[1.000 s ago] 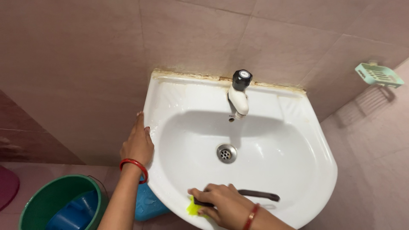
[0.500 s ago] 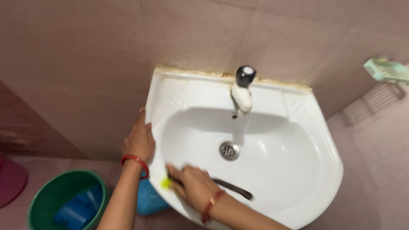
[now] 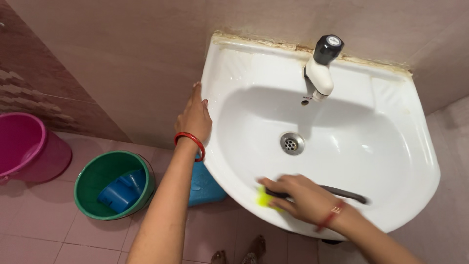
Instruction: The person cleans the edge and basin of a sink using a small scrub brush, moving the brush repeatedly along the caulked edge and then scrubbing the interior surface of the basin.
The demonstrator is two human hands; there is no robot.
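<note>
1. Two bare hands are at a white wall-hung basin, each wrist wearing a red bangle.
2. The right hand is curled tight around a brush with a dark handle; the fingers wrap over the head end, and the handle runs out past the wrist toward the basin's right side.
3. Just beyond those fingertips, on the near inner slope of the bowl, the brush's yellow-green bristles press against the white surface.
4. Up the bowl from the right knuckles sits the round metal drain — near them but not touching.
5. Farther back, above the drain, a white tap with a black knob stands on the rear ledge, well apart from both hands.
6. The left hand lies flat and open against the basin's outer left rim, fingers stretched toward the wall and nothing held in them.
7. Below the left wrist, under the basin, a blue container stands on the pink tiled floor.
8. To the left of the left forearm is a green bucket with a blue mug lying inside — and farther left, a pink bucket
</note>
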